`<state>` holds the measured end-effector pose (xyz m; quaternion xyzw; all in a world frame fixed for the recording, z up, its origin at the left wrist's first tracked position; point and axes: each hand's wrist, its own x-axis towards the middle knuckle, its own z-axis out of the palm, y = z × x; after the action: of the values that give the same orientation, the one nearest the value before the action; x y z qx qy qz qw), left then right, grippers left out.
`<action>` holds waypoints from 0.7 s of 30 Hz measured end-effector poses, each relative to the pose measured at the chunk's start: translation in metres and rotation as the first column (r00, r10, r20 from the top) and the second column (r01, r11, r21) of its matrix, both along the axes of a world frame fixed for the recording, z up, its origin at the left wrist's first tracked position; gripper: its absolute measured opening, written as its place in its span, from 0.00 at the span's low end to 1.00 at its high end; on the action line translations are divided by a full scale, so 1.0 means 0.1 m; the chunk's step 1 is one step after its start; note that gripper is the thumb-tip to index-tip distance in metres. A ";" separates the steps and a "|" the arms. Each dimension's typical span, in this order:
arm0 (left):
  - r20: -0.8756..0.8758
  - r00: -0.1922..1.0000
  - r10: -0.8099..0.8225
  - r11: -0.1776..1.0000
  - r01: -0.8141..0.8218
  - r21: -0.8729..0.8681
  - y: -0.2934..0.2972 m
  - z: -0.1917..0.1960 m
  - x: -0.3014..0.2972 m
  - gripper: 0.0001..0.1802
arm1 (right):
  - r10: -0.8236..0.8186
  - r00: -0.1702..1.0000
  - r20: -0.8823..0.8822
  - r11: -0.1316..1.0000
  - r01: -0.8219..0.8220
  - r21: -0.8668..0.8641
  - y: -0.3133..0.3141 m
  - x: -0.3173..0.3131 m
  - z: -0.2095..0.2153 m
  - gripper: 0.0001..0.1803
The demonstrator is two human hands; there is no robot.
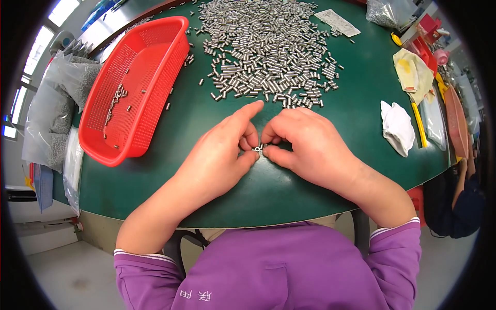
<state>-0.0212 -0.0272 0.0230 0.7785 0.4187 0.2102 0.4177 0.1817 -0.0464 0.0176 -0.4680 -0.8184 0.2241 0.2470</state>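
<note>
The left hand (214,152) comes in from seven o'clock and the right hand (312,147) from four, and they almost meet near the middle of the green table (299,194). Between their fingertips sits a small metal piece (257,149), its round, hollow end showing, against the left thumb's tip. The left hand's index finger points out toward one o'clock, while the other fingers curl in, leaving a narrow gap to the thumb. The right hand is narrow too, thumb and index finger nearly together, with a dark bit of metal in the gap. I cannot tell whether either hand grips firmly or just touches.

At twelve o'clock from the hands, a broad pile (268,57) of short, shiny metal cylinders spreads out, its near edge just beyond the fingers. A paper slip (338,22) lies at one o'clock, beside the pile. At ten o'clock stands a red basket (147,121), perforated, with a few cylinders inside. Filled clear bags (59,106) stand beyond it, between nine and ten. A white cloth (397,129) lies at three o'clock, with a yellowish cloth (413,72) at two.
</note>
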 end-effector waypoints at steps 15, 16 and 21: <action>-0.033 0.999 -0.013 0.997 0.015 0.070 -0.02 -0.05 -0.01 0.42 | -0.001 0.999 0.055 0.999 -0.001 0.036 -0.02 -0.02 -0.02 0.10; -0.033 0.999 -0.012 0.997 0.014 0.070 -0.02 -0.05 -0.01 0.42 | 0.003 0.998 0.061 0.999 -0.007 0.054 -0.02 -0.03 -0.03 0.10; -0.014 1.000 -0.009 0.997 0.010 0.080 -0.02 -0.09 -0.02 0.41 | 0.014 1.000 -0.007 1.000 -0.014 -0.008 -0.01 -0.04 -0.08 0.09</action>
<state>-0.0228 -0.0288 0.0144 0.7981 0.4090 0.2193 0.3843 0.1773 -0.0471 0.0096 -0.4626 -0.8198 0.2306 0.2465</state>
